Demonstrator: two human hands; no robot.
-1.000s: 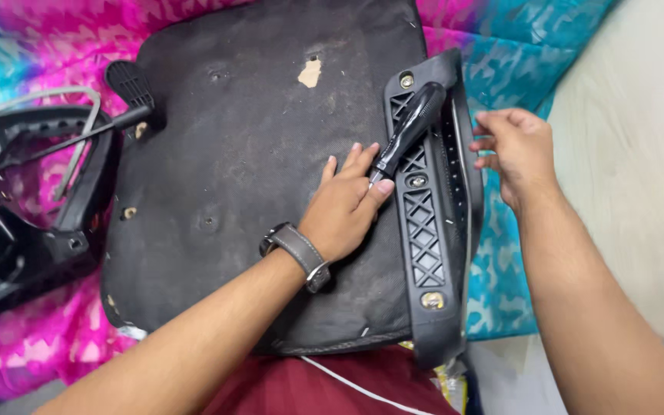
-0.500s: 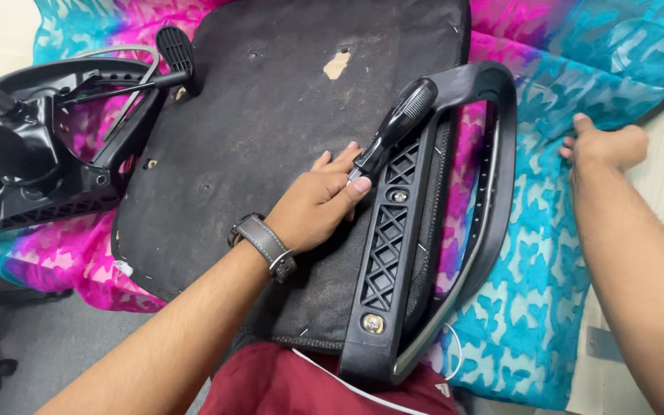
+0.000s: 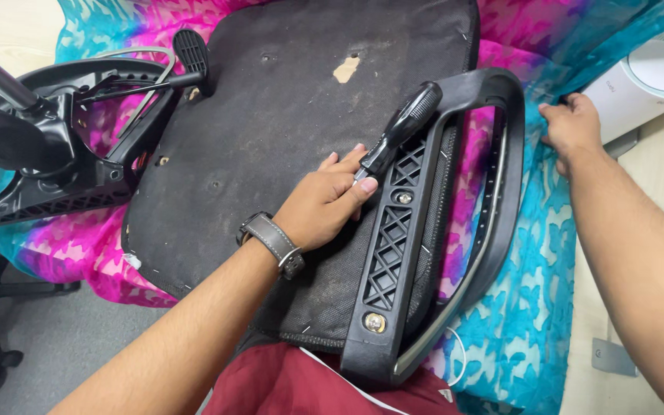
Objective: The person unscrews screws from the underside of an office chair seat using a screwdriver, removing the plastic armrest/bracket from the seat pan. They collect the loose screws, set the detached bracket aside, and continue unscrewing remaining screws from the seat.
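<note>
Head view looks down on your upturned chair seat [image 3: 286,123], its black fabric underside filling the middle and lying on a pink and turquoise cloth [image 3: 547,253] that spreads past every edge of it. That cloth leaves a wide turquoise strip of open room on the right, between the seat and your right arm. Off the seat's left edge sits the black chair mechanism [image 3: 55,154] with its lever, crowding that side; grey floor shows below it. Along the seat's right edge lies the black armrest [image 3: 424,253], a long loop with a latticed mounting plate, a bolt near its lower end close to your lap. A white round-topped appliance [image 3: 647,77] stands at the top right corner, just beyond the cloth. Your left hand [image 3: 324,207], watch on the wrist, rests on the seat with fingers closed round the black screwdriver [image 3: 401,127], which slants up across the armrest plate. Your right hand [image 3: 574,127] reaches out to the cloth's far edge beside the appliance; you cannot tell whether it grips anything
</note>
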